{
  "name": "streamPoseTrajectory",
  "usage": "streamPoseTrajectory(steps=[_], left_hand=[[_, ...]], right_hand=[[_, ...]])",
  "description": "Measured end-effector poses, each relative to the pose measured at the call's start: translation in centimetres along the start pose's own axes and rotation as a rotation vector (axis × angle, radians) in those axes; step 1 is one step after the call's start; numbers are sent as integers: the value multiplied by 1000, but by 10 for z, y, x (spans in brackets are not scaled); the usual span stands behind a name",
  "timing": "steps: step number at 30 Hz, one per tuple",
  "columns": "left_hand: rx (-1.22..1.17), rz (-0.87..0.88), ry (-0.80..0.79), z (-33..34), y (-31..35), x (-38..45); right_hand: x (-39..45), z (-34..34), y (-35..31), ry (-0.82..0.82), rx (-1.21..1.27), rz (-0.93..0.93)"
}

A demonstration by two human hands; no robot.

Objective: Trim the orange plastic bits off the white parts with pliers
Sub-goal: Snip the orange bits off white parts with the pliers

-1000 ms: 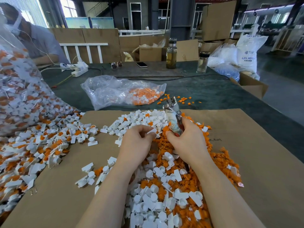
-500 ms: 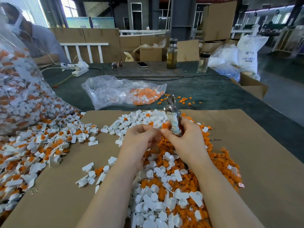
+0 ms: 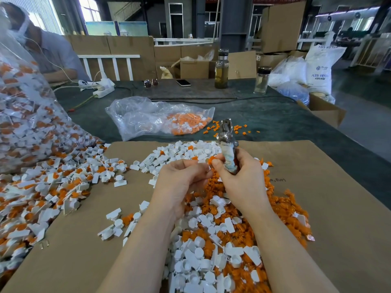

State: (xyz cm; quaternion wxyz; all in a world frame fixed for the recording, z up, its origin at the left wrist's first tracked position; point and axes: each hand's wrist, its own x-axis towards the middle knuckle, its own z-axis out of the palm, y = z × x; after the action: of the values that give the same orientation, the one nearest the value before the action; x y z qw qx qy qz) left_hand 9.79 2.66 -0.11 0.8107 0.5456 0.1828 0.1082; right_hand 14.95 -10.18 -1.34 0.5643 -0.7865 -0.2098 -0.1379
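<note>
Right hand point(image 3: 243, 182) is gripping pliers point(image 3: 228, 149) upright, jaws pointing away; thumb is pinching an orange bit point(image 3: 211, 160). Left hand point(image 3: 182, 182) (curled, contents hidden) is meeting it from the left.

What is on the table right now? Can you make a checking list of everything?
Surface: brown cardboard sheet on a dark green table.
Job's things: pliers upright in right hand; orange bit at the fingertips; white parts piled with orange scraps.
Clutter: plastic bags, two bottles, phone, sunglasses.
Grippers: left hand pinching at the orange bit.
Cables: power strip, black cord.
Surroundings: cardboard boxes, white sack, another person.
</note>
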Motion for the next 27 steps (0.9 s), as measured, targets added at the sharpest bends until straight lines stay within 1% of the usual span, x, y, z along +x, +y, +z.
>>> streamPoseTrajectory(steps=[6,11,19,27], left_hand=[[-55,4,-37,2,1,-2],[-59,51,-65,2,0,-3],[77,197,-42,4,-1,-5],[281,281,89,6,-4,-3]], right_hand=[[0,0,-1,28,-17,-24],[-1,0,1,44,-39,-40],[0,0,1,25,-77,-34],[0,-1,0,-2,-167,-51]])
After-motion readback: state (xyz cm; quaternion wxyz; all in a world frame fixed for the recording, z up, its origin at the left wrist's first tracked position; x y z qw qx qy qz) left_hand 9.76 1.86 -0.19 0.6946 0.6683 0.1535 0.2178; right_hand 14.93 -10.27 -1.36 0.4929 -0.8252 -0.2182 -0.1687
